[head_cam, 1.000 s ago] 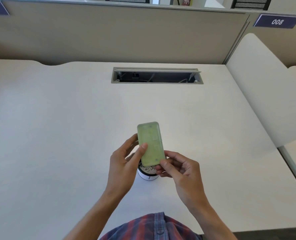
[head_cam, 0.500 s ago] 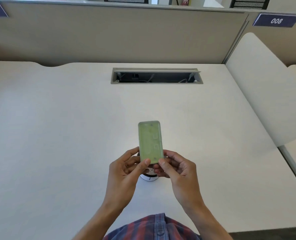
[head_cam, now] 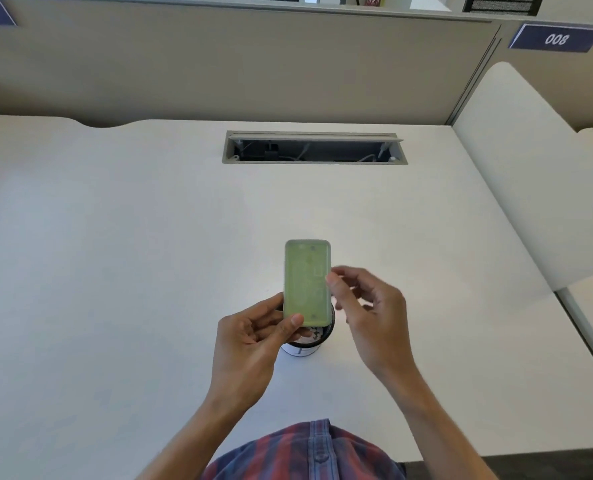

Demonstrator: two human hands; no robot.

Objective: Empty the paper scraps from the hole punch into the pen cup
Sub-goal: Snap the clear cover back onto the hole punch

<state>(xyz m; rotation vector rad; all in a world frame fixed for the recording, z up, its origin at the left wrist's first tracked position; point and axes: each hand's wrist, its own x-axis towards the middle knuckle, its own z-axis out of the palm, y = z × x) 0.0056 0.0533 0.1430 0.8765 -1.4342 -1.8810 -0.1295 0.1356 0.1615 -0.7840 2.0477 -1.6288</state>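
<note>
A pale green hole punch (head_cam: pixel 307 282) is held upright with its flat underside facing me, its lower end just above a white pen cup (head_cam: pixel 305 346) on the desk. My left hand (head_cam: pixel 253 337) grips the punch's lower left corner, thumb on its face. My right hand (head_cam: pixel 367 310) hovers to the right of the punch, fingers curled and apart, fingertips close to its right edge; the hand is blurred and holds nothing. The punch and my left hand hide most of the cup; paper scraps show inside its rim.
The white desk (head_cam: pixel 115 271) has an open cable slot (head_cam: pixel 314 147) at the back. A beige partition wall (head_cam: pixel 218 64) runs behind it. A white side divider (head_cam: pixel 516 188) borders the desk on the right. My plaid shirt (head_cam: pixel 305 452) is at the near edge.
My right hand has let go of the punch's lower end and moved up and to the right. My left hand now holds the punch alone, still over the cup.
</note>
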